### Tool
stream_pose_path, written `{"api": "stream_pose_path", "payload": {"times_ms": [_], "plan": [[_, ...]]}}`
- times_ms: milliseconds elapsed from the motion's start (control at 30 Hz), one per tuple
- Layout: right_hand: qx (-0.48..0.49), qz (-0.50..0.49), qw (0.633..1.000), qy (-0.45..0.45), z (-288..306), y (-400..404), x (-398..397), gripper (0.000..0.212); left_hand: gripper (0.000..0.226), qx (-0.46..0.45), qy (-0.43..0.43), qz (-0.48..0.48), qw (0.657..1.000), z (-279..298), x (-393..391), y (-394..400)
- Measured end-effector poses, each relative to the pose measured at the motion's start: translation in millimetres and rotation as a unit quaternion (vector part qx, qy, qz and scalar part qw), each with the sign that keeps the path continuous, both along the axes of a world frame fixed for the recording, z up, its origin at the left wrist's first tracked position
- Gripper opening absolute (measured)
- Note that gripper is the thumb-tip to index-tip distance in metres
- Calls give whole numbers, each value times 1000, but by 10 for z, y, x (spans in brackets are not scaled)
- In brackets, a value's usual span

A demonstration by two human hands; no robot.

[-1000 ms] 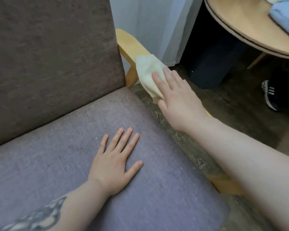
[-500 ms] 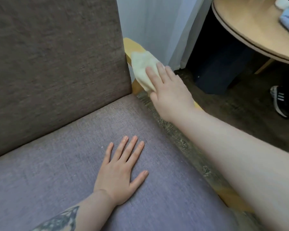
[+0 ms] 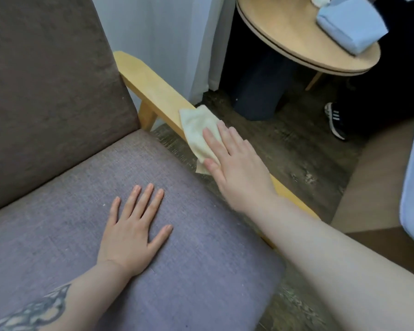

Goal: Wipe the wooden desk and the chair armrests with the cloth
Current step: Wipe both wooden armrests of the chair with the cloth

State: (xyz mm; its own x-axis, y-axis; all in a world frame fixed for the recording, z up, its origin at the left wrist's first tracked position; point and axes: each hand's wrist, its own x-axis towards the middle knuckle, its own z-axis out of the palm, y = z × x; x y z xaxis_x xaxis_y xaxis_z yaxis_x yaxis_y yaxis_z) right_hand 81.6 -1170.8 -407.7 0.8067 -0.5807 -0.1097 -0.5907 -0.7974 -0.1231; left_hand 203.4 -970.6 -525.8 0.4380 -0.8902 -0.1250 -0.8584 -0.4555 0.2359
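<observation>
Fingers straight and lying side by side, the right hand presses a pale yellow cloth flat against the wooden armrest on the chair's right side. Half a second ago the cloth sat at the far end of the rail, close to the backrest; it has since slid back toward the person and now lies about midway along, leaving the far stretch of wood bare. The left hand rests palm down on the purple seat cushion, fingers spread and holding nothing, just as before. The return stroke suggests this armrest is being covered end to end, with its near half, partly hidden under the forearm, probably next. The other armrest is out of view. Behind, a round wooden table holds a light blue pack; whether it has been wiped cannot be told.
</observation>
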Motion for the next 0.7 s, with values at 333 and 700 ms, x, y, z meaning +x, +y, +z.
{"api": "stream_pose_path", "payload": {"times_ms": [333, 700], "plan": [[-2, -69, 997, 24, 72, 196, -720, 56, 72, -14, -11, -3, 1000, -20, 12, -28], [-14, -6, 998, 59, 116, 260, -1457, 56, 72, -18, -5, -3, 1000, 20, -50, -35]]}}
